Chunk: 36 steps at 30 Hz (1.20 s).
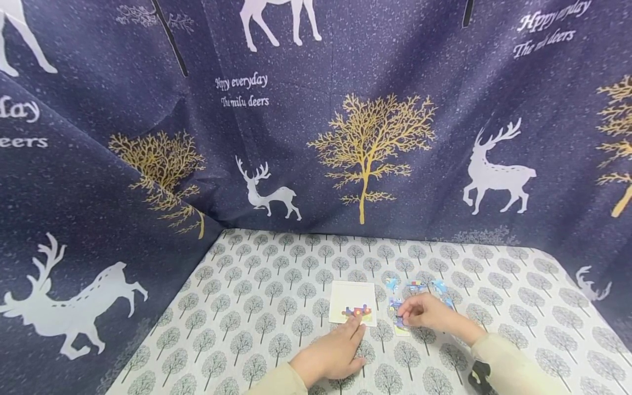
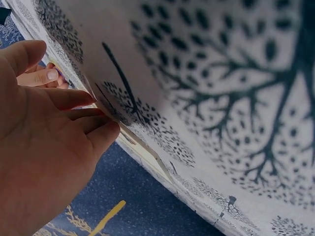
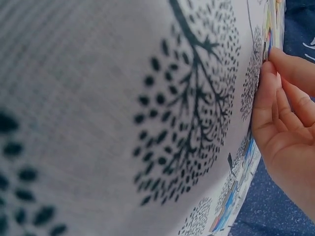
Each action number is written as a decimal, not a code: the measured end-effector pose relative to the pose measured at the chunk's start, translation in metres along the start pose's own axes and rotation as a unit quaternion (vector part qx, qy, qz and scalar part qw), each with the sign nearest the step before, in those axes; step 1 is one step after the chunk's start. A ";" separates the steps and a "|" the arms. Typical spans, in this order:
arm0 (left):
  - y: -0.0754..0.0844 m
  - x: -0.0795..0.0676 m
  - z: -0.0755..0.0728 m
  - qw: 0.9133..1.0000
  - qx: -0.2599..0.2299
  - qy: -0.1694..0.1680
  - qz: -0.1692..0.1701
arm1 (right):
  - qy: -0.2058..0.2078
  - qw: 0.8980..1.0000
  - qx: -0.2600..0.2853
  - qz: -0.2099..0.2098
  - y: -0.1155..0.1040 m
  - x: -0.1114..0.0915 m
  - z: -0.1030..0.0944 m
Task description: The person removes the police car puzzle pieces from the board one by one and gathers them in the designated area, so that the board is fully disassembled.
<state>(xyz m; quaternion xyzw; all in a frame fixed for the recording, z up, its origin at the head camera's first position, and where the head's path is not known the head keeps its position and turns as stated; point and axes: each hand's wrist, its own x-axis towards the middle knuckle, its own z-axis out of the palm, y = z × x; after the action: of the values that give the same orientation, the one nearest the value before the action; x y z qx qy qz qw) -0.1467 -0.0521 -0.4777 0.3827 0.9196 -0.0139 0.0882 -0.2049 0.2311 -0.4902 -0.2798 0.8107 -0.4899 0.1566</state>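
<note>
A square white puzzle board (image 1: 353,292) lies on the tree-print cloth, with a few joined red, purple and yellow jigsaw pieces (image 1: 364,310) along its lower edge. My left hand (image 1: 336,348) reaches to that edge, its straight fingers resting on the joined pieces. To the right of the board, my right hand (image 1: 428,312) pinches a jigsaw piece between thumb and forefinger, at the left side of a loose group. Its fingers largely hide the piece. A blue-and-yellow jigsaw piece (image 1: 402,331) lies just below those fingertips.
Several loose blue jigsaw pieces (image 1: 392,284) lie around and behind my right hand, partly covered by it. The table cloth (image 1: 266,296) carries a grey tree print. A dark blue curtain (image 1: 296,137) with deer and golden trees rises behind and on the left.
</note>
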 end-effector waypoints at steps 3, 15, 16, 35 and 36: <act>0.001 0.000 0.001 1.000 -0.002 0.002 0.001 | -0.002 1.000 -0.004 -0.003 0.000 0.000 0.000; 0.004 -0.003 0.000 1.000 -0.020 0.008 -0.003 | 0.011 1.000 -0.005 -0.007 -0.003 0.009 -0.006; 0.004 -0.003 -0.001 1.000 -0.020 0.006 -0.002 | 0.013 1.000 -0.011 -0.013 -0.003 0.011 -0.006; 0.010 0.011 -0.002 0.998 0.004 -0.011 0.059 | -0.003 0.994 -0.101 -0.046 -0.027 0.063 0.013; 0.011 0.011 -0.002 0.998 0.004 -0.013 0.059 | -0.005 0.994 -0.099 -0.047 -0.028 0.066 0.015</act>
<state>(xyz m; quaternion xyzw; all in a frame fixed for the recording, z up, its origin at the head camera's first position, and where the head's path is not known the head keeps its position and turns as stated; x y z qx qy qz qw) -0.1472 -0.0367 -0.4771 0.4362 0.8942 -0.0170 0.0992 -0.2411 0.1704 -0.4709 -0.3344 0.8402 -0.4127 0.1094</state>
